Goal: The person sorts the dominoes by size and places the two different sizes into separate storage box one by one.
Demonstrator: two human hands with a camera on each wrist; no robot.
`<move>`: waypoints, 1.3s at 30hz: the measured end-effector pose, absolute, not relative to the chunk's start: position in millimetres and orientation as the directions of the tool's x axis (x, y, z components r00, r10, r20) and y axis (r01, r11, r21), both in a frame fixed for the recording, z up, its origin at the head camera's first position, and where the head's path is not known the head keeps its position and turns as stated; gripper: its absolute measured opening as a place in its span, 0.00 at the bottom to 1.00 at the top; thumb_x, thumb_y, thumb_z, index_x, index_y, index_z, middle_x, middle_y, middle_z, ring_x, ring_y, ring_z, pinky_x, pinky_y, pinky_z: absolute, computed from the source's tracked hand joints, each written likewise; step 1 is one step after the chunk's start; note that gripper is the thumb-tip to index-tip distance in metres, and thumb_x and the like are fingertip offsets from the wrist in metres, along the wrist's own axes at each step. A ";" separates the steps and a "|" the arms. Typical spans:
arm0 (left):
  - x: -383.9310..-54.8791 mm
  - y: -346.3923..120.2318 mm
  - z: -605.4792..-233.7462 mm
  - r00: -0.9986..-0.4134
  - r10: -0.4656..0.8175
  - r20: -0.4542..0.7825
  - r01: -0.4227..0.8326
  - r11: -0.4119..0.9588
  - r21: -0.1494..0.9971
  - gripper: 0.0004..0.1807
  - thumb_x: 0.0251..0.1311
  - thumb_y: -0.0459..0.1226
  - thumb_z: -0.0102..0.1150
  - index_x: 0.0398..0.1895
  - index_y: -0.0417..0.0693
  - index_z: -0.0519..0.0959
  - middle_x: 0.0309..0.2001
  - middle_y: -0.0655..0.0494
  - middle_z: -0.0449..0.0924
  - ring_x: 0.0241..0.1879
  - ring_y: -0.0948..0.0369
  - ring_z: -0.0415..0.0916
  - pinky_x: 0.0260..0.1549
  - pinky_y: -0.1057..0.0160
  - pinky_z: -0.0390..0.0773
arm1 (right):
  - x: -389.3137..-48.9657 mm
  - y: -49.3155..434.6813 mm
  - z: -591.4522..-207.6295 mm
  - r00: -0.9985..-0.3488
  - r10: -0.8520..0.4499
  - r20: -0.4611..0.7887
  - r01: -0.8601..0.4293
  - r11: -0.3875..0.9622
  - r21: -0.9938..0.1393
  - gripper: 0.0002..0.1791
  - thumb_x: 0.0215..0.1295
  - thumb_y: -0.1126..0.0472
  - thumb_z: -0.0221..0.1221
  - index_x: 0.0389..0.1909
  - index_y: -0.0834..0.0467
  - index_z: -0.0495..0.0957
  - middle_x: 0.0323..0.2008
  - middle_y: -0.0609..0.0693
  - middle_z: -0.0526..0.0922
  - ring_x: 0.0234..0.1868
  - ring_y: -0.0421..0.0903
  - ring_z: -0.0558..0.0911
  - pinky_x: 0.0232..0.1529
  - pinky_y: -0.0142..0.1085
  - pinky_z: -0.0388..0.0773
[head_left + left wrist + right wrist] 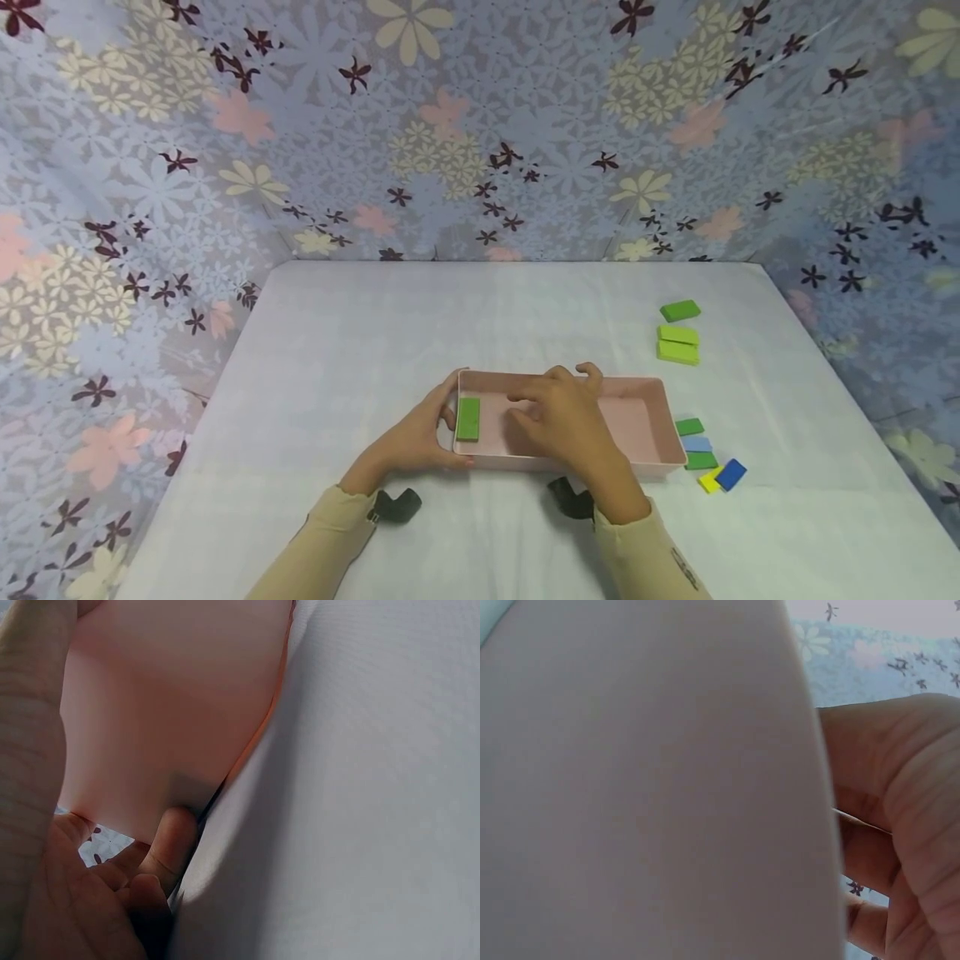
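A long pink box, with no lid on, stands on the white-covered table. Inside, against its left end, lies a green block. My left hand grips the box's left end, thumb along the near wall and fingers round the far corner. The left wrist view shows its fingertips touching the outside of the pink wall. My right hand reaches into the middle of the box, fingers loosely bent and thumb apart, with nothing visible between them. In the right wrist view the box wall hides its fingertips.
Right of the box lie a dark green block, two lime blocks, a light blue block between green ones, and a blue block touching a yellow block. Flowered cloth hangs behind the table.
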State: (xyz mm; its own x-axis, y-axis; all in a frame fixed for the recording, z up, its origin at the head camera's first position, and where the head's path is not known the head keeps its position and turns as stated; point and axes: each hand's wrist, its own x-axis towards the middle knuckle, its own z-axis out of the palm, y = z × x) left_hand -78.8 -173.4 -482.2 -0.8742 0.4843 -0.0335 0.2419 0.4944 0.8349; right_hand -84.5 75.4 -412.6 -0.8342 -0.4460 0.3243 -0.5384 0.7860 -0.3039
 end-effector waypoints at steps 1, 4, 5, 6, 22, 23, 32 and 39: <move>-79.2 -172.9 -482.6 -0.873 0.486 -0.032 0.243 0.492 0.836 0.71 0.32 0.55 0.78 0.76 0.60 0.37 0.39 0.57 0.70 0.37 0.64 0.69 0.37 0.61 0.69 | -84.1 77.4 -412.7 -0.836 -0.440 0.326 -0.535 0.787 -0.309 0.08 0.51 0.53 0.69 0.35 0.43 0.87 0.33 0.35 0.85 0.39 0.41 0.75 0.56 0.61 0.46; -79.9 -171.7 -483.4 -0.871 0.490 -0.028 0.247 0.488 0.837 0.72 0.32 0.54 0.79 0.76 0.60 0.37 0.40 0.57 0.70 0.38 0.64 0.69 0.38 0.61 0.69 | -83.5 83.8 -412.8 -0.843 -0.422 0.335 -0.523 0.788 -0.325 0.08 0.51 0.53 0.69 0.35 0.44 0.87 0.34 0.37 0.86 0.38 0.41 0.75 0.53 0.59 0.47; -79.9 -171.2 -483.3 -0.872 0.489 -0.027 0.247 0.488 0.837 0.72 0.32 0.54 0.79 0.76 0.61 0.37 0.40 0.57 0.70 0.37 0.64 0.69 0.37 0.61 0.69 | -83.3 85.8 -412.2 -0.846 -0.413 0.336 -0.517 0.789 -0.331 0.08 0.52 0.53 0.68 0.35 0.44 0.87 0.34 0.37 0.86 0.38 0.41 0.74 0.52 0.59 0.48; -79.6 -171.0 -483.1 -0.873 0.487 -0.028 0.245 0.488 0.838 0.71 0.32 0.53 0.79 0.76 0.62 0.37 0.40 0.57 0.70 0.38 0.64 0.69 0.37 0.61 0.69 | -83.4 88.3 -412.2 -0.847 -0.406 0.342 -0.514 0.790 -0.336 0.08 0.52 0.53 0.69 0.35 0.44 0.87 0.34 0.37 0.86 0.37 0.41 0.74 0.50 0.58 0.48; -76.7 -169.7 -482.6 -0.877 0.479 -0.045 0.229 0.498 0.836 0.71 0.32 0.55 0.78 0.75 0.69 0.36 0.43 0.60 0.68 0.39 0.64 0.68 0.37 0.62 0.69 | -83.4 134.8 -405.2 -0.884 -0.236 0.403 -0.393 0.842 -0.370 0.09 0.54 0.50 0.68 0.36 0.44 0.88 0.29 0.39 0.85 0.36 0.42 0.74 0.37 0.49 0.51; -76.8 -169.7 -482.9 -0.876 0.480 -0.047 0.227 0.497 0.837 0.71 0.32 0.55 0.78 0.75 0.69 0.36 0.43 0.60 0.68 0.40 0.64 0.68 0.37 0.62 0.69 | -83.5 137.3 -404.9 -0.885 -0.228 0.405 -0.389 0.842 -0.375 0.09 0.54 0.50 0.67 0.36 0.44 0.88 0.29 0.39 0.85 0.36 0.42 0.74 0.37 0.49 0.50; -77.2 -169.8 -482.9 -0.874 0.484 -0.039 0.237 0.495 0.836 0.70 0.34 0.55 0.78 0.76 0.67 0.36 0.42 0.59 0.69 0.39 0.63 0.67 0.35 0.63 0.68 | -86.6 152.1 -400.5 -0.883 -0.167 0.439 -0.368 0.826 -0.426 0.06 0.52 0.55 0.68 0.32 0.49 0.88 0.26 0.43 0.85 0.35 0.44 0.72 0.37 0.52 0.45; -76.5 -171.5 -481.8 -0.877 0.478 -0.048 0.231 0.507 0.830 0.71 0.33 0.56 0.78 0.76 0.65 0.37 0.42 0.60 0.69 0.38 0.63 0.68 0.35 0.63 0.68 | -87.3 159.8 -397.9 -0.881 -0.139 0.452 -0.354 0.828 -0.435 0.06 0.52 0.57 0.67 0.32 0.51 0.88 0.26 0.45 0.85 0.36 0.46 0.73 0.38 0.54 0.46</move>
